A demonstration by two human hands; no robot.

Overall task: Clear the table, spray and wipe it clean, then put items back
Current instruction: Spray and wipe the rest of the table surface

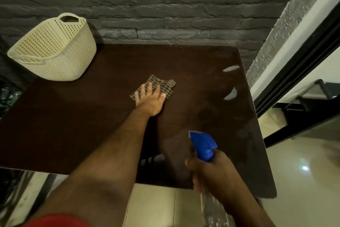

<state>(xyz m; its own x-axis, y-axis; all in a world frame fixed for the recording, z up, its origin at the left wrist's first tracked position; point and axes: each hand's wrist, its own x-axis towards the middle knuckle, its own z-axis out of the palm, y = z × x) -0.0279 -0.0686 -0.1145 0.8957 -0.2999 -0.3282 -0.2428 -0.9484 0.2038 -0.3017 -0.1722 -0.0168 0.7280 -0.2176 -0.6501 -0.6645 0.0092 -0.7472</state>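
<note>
Cloth [158, 87] under left hand [150, 100], on table [73, 116]

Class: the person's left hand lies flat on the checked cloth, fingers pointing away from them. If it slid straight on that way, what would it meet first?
Probably only bare dark brown wooden table, then the grey stone-brick wall. The left hand on the brown checked cloth points right of the cream perforated plastic basket.

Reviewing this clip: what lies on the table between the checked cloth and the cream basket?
Nothing: in the head view only bare dark table runs from the cloth, under the left hand, to the basket.
</note>
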